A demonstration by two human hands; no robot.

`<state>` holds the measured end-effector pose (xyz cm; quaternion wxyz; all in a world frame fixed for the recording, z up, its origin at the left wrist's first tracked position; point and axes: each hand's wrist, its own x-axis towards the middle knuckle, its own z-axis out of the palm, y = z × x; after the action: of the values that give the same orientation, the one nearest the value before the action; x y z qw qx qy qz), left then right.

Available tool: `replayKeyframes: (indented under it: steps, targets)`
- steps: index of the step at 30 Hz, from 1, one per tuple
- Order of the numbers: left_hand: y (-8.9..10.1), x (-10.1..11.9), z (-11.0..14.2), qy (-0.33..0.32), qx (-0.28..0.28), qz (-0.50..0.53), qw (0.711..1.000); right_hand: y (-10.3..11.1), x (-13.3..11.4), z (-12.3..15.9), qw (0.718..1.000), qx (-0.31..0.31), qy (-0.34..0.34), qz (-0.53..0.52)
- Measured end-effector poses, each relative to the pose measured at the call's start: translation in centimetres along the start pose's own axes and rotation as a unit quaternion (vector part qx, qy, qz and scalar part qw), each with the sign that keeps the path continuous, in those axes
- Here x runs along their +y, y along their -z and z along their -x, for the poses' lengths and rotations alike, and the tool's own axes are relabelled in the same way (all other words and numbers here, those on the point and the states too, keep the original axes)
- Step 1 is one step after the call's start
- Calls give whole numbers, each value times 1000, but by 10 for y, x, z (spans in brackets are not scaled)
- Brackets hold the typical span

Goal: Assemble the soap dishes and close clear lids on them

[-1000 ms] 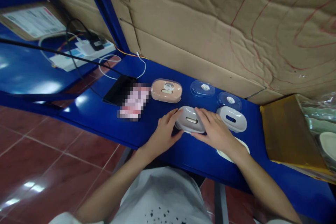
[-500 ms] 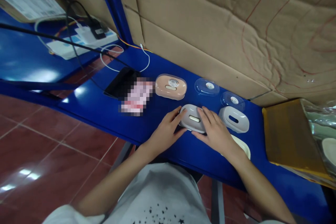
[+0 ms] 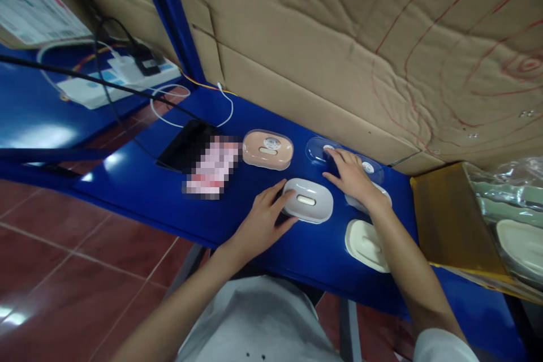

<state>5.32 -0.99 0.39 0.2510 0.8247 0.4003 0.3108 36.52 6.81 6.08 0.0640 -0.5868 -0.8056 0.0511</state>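
My left hand (image 3: pixel 266 212) grips the left end of a pale grey soap dish (image 3: pixel 316 212) on the blue table, thumb at the front and fingers at the rim. A cream strip shows through the dish's slot. My right hand (image 3: pixel 351 176) has its fingers stretched over a clear oval lid (image 3: pixel 314 151) with a round sticker; whether it touches the lid I cannot tell. Under my right wrist lies another grey soap dish (image 3: pixel 355 203), partly hidden. Behind it is a second clear lid (image 3: pixel 375 169). A cream soap dish part (image 3: pixel 360 243) lies near my right forearm.
A peach soap dish (image 3: pixel 254 155) with a clear lid stands left of the lids, beside a dark device (image 3: pixel 180 147) and a blurred pink item (image 3: pixel 212 172). An open cardboard box (image 3: pixel 449 220) holds wrapped pieces at right. A cardboard sheet (image 3: pixel 297 39) rises behind; cables run left.
My right hand has let go of the grey soap dish and moved back and right to the clear lid. My left hand stays on the dish. The view has shifted slightly.
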Motion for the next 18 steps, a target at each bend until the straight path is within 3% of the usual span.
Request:
replayKeyframes:
  steps: [6, 13, 18]
  targets:
    - [3, 4, -2, -5, -3, -15, 1000, -7, 0, 9, 998, -22, -21, -56]
    - [3, 7, -4, 21, 5, 1, 1000, 25, -19, 26, 991, 6, 16, -134]
    - [2, 3, -4, 22, 8, 26, 999, 31, -47, 68, 972, -92, 57, -208]
